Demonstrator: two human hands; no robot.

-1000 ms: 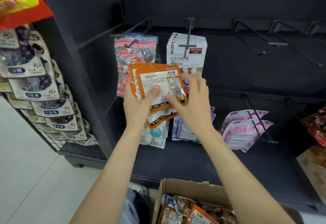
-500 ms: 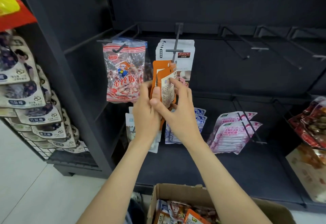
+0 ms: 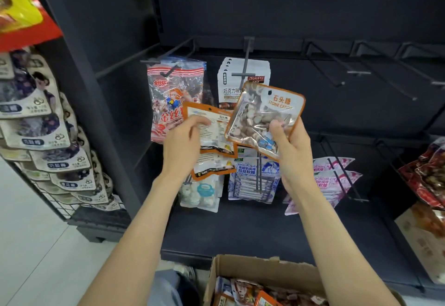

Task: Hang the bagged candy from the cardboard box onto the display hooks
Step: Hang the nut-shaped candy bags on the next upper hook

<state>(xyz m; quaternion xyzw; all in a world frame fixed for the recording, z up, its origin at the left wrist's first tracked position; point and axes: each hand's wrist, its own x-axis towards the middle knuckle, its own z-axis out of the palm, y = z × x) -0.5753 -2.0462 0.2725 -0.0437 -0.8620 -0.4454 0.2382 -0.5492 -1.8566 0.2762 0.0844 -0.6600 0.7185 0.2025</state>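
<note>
Before the dark hook rack (image 3: 245,69), raised hands grip candy: left hand (image 3: 183,146) the bag stack (image 3: 212,134), right hand (image 3: 292,146) one bag (image 3: 262,117).

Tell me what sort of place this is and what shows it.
Most likely a shop's snack aisle being restocked: dark shelving with metal display hooks, hanging candy packs, and an open cardboard box of bagged candy on the floor.
</note>
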